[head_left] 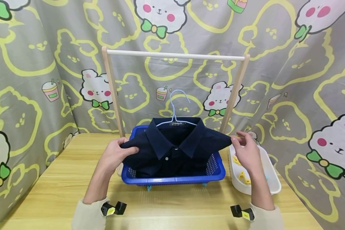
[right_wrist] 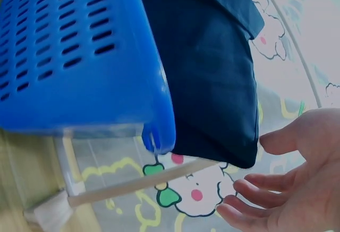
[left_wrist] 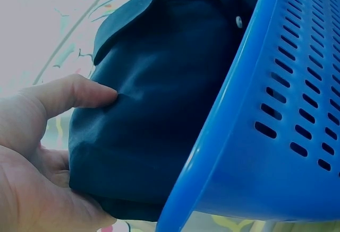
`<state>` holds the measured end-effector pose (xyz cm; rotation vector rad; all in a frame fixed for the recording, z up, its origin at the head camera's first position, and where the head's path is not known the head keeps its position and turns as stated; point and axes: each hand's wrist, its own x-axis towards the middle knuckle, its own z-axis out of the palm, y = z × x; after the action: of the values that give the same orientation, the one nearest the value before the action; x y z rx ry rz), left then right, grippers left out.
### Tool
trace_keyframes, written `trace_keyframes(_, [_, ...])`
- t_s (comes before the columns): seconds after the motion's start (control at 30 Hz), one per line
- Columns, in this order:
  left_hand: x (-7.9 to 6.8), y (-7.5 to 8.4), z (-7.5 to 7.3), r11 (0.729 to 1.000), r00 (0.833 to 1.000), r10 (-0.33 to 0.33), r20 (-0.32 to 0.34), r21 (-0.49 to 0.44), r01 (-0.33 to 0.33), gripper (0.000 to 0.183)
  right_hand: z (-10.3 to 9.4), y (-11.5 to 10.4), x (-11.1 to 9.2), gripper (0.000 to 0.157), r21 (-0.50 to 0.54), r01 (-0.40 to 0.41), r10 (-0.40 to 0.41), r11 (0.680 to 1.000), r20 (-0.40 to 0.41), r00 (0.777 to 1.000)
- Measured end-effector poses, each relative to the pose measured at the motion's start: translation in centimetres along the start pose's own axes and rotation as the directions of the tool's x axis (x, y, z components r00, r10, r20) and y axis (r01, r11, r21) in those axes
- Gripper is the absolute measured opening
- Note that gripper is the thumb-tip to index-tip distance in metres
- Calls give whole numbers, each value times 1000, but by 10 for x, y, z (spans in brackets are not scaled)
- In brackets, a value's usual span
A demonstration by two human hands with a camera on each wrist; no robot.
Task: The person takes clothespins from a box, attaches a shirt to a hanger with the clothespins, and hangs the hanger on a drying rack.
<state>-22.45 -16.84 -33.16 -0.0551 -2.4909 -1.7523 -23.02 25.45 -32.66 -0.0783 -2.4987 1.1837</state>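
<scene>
A dark navy collared shirt (head_left: 172, 159) with pale buttons sits partly in a blue plastic basket (head_left: 172, 180). A light blue wire hanger (head_left: 173, 108) is inside its collar, hook standing upright above the neck. My left hand (head_left: 114, 155) pinches the shirt's left-side shoulder, thumb in front and fingers behind; the left wrist view shows the thumb (left_wrist: 93, 91) on the cloth. At the opposite shoulder is my right hand (head_left: 246, 153). In the right wrist view its thumb (right_wrist: 281, 138) meets the shirt's edge, while the other fingers are spread apart and hold nothing.
Behind the basket stands a wooden rack with a white horizontal bar (head_left: 175, 55). A white tray (head_left: 271, 179) holding small yellow items is on the right, under my right forearm. The wooden table (head_left: 178, 207) meets a patterned curtain (head_left: 126, 35) at the back and sides.
</scene>
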Motion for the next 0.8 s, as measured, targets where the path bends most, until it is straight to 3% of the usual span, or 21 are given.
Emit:
trace_keyframes(0.4, [0,-2,-1,1000,1000,9,3,-12,-9,29,-12,25,2,57,-136,-17,20,991,14,1000])
trace_keyframes(0.6, [1,-3,-2,1000,1000,3,6,-8,-3,31,-10,38,6,55,-246,-24,55,969,119,991])
trace_keyframes(0.8, [1,-3,-2,1000,1000,0,8,7,0,32,-11,49,8,51,-343,-7,102,939,261,960])
